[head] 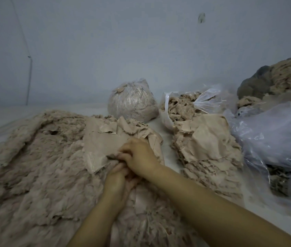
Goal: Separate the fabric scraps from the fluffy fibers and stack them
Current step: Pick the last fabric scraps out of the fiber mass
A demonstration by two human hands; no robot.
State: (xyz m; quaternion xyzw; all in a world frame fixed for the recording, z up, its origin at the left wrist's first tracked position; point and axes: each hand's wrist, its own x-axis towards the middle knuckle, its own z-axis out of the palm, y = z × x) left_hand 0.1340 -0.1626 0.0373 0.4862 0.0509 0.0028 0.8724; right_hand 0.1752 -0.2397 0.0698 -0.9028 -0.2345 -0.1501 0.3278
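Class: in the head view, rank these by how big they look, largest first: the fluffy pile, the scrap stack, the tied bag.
1. Fluffy pile, though it lies nearest the camera.
2. Scrap stack.
3. Tied bag, farthest back, so true size is unsure.

The fluffy fiber heap [34,166] lies on the floor [7,114]; both hands meet at its right edge, the right hand [139,155] just behind the left hand [118,179], against a fabric scrap [102,145] lying on the heap. Right of the heap sits the stack of scraps [207,150]. Behind the heap's right end stands a tied bag [132,102], with an open bag [182,106] right of that, behind the stack.
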